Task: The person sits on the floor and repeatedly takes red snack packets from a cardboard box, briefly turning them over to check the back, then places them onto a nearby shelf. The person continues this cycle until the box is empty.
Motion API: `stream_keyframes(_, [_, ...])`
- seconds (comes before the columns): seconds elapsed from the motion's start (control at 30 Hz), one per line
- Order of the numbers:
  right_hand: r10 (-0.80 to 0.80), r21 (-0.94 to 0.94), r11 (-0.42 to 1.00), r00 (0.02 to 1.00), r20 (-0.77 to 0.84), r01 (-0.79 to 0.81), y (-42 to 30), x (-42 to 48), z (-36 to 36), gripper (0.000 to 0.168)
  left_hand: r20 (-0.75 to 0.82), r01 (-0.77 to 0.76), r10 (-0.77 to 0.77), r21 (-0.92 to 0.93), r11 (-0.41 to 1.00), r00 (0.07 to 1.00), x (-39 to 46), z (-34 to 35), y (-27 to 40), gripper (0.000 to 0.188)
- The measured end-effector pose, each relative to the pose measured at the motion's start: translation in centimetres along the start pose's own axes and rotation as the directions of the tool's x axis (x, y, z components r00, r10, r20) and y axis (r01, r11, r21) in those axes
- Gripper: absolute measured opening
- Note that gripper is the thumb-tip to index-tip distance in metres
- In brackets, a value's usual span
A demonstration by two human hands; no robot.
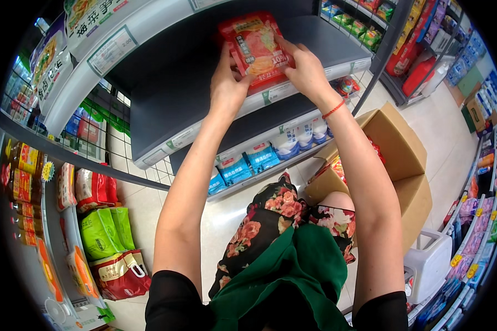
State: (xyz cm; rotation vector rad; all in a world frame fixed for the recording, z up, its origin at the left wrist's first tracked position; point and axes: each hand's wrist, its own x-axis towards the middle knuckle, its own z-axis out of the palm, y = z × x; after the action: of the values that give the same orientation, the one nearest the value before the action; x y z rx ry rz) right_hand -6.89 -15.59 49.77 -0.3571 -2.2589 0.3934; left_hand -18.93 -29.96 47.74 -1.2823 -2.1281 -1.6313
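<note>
Both hands are on a red food pouch point(259, 47) with a noodle picture, at the grey metal shelf point(170, 111). My left hand point(230, 85) grips its left side, thumb on the front near the bottom and fingers partly hidden behind. On the pouch's right side my right hand point(304, 68) has its fingers and thumb, below a red cord at the wrist. Red packaging shows under or behind the pouch near the shelf's front edge; whether it is another pouch I cannot tell. An open cardboard box point(397, 140) with red packets inside stands on the floor at the right.
Blue and white bags point(263, 157) line the bottom shelf. Larger packets point(93, 25) hang over the upper shelf edge at the left. Green and red bags point(107, 231) stand at the lower left. A white plastic stool point(430, 265) is behind the box, beside stocked shelves.
</note>
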Motion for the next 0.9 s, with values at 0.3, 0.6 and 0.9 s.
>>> stream_keyframes(0.3, [-0.007,-0.008,1.0,0.999,-0.048,0.006,0.0,0.4,0.1,0.067,-0.014,-0.007,0.007,-0.022,1.0,1.0,0.1,0.4,-0.7,0.091])
stream_keyframes(0.6, [0.068,-0.081,0.995,0.996,0.056,-0.063,0.4,0.0,-0.8,0.064,0.039,-0.01,0.01,0.004,1.0,0.999,-0.3,0.2,-0.3,0.094])
stream_keyframes(0.9, [0.074,-0.008,0.997,0.993,0.093,-0.073,0.3,0.1,-0.7,0.06,0.038,0.054,-0.055,0.019,0.998,0.998,-0.5,0.2,0.4,0.094])
